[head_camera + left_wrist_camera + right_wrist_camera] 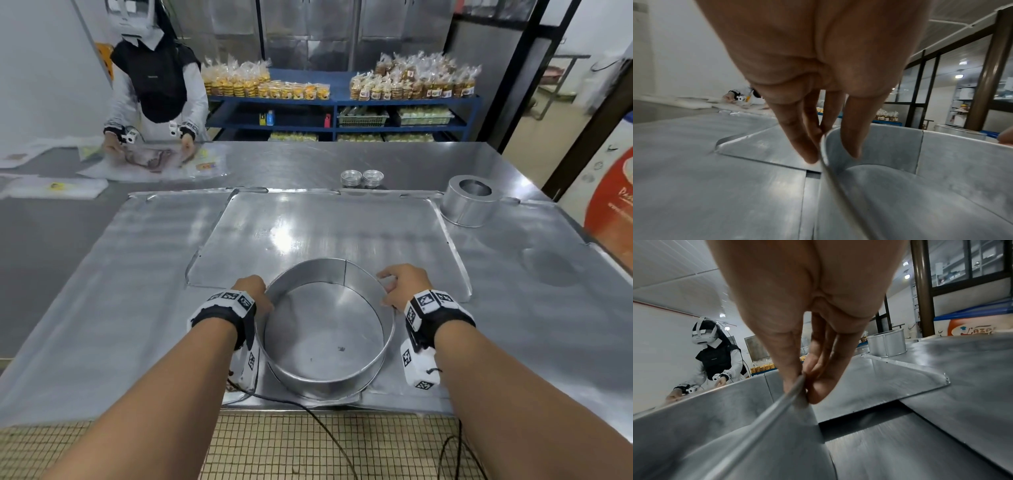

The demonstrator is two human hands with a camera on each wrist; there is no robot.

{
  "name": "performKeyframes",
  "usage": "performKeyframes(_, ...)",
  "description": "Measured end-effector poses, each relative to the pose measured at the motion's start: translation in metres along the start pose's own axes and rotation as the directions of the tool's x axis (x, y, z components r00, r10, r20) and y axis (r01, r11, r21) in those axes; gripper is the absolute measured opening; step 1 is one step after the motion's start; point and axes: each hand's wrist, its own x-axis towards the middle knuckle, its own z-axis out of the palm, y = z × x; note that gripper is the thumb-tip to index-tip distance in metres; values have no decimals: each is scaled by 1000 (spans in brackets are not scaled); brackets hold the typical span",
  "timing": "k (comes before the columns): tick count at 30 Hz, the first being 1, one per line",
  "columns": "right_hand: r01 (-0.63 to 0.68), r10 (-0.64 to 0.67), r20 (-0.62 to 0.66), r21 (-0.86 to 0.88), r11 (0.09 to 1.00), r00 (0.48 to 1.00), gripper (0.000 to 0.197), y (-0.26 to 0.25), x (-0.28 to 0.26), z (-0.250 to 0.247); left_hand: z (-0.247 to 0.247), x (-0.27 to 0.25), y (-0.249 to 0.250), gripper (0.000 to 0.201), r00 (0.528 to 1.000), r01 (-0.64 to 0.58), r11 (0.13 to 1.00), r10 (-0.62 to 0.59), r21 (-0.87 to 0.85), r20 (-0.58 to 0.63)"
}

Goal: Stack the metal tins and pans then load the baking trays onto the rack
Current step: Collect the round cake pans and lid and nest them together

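Note:
A wide, shallow round metal pan (325, 329) is at the table's front edge, over flat baking trays (325, 233). My left hand (253, 291) pinches its left rim and my right hand (400, 284) pinches its right rim. In the left wrist view my left hand (833, 156) has the thumb inside the pan wall (941, 162) and fingers outside. The right wrist view shows my right hand (804, 387) gripping the pan's rim (715, 418). I cannot tell whether the pan rests on the tray. A tall round tin (471, 202) stands at the back right. Two stacks of small tins (351, 178) sit behind the trays.
Another person (154, 85) works with plastic bags (154, 161) at the table's far left. Blue shelves (342, 109) of packed goods stand behind the table. Black cables (325, 431) hang over the front edge above the tiled floor.

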Motion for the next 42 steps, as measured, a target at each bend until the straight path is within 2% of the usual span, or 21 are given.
performKeyframes(2,-19,18,14,55,998,1000,50,2,0,0,6,-3,-7,18,999,22,999,-21,-39,41)
performKeyframes(6,-53,51,138,10,999,989,44,4,-1,1,19,-5,-15,30,998,28,994,-22,-103,63)
performKeyframes(10,-40,32,156,48,998,987,37,12,3,-1,18,-7,-9,24,999,50,988,-49,-146,13)
performKeyframes(12,-24,11,166,75,997,986,25,18,7,-7,13,-9,-3,17,998,61,980,-66,-190,-20)
performKeyframes(14,-23,4,148,125,992,989,20,22,9,-17,7,-8,6,13,996,54,970,-69,-235,-57)
performKeyframes(17,-32,13,89,219,975,996,28,27,14,-35,-5,-6,24,9,990,46,954,-83,-296,-115)
performKeyframes(22,26,-18,-27,357,934,999,11,39,38,-66,-12,7,58,13,968,-25,874,-101,-486,-231)
performKeyframes(25,48,-23,-63,423,905,998,26,52,56,-76,-15,4,91,8,935,-81,813,-139,-577,-327)
performKeyframes(27,28,4,-61,511,859,998,20,50,49,-89,-15,8,110,18,926,-95,758,-170,-645,-337)
performKeyframes(29,-34,49,-8,617,787,999,14,52,49,-99,-14,17,126,27,924,-133,681,-178,-720,-339)
performKeyframes(31,-90,82,46,711,698,996,14,56,54,-104,-13,28,141,30,911,-170,622,-197,-765,-363)
performKeyframes(33,-95,93,45,751,654,995,22,60,66,-107,-13,39,161,32,894,-203,583,-218,-786,-392)
performKeyframes(35,-75,93,19,753,654,995,30,62,79,-114,-14,51,180,31,860,-247,620,-213,-745,-463)
performKeyframes(37,-72,123,-1,806,587,992,20,59,95,-123,-16,67,195,30,822,-269,695,-195,-666,-536)
performKeyframes(38,-76,149,-6,840,538,989,28,60,108,-127,-18,78,203,27,823,-258,715,-190,-650,-535)
performKeyframes(40,-45,176,-48,872,487,983,34,58,133,-136,-19,101,221,19,868,-224,704,-171,-674,-467)
performKeyframes(41,-34,185,-60,885,465,981,34,57,147,-140,-19,114,233,18,900,-195,675,-164,-711,-403)
performKeyframes(42,-39,201,-58,894,447,978,31,56,161,-144,-19,129,245,21,933,-174,606,-150,-776,-326)
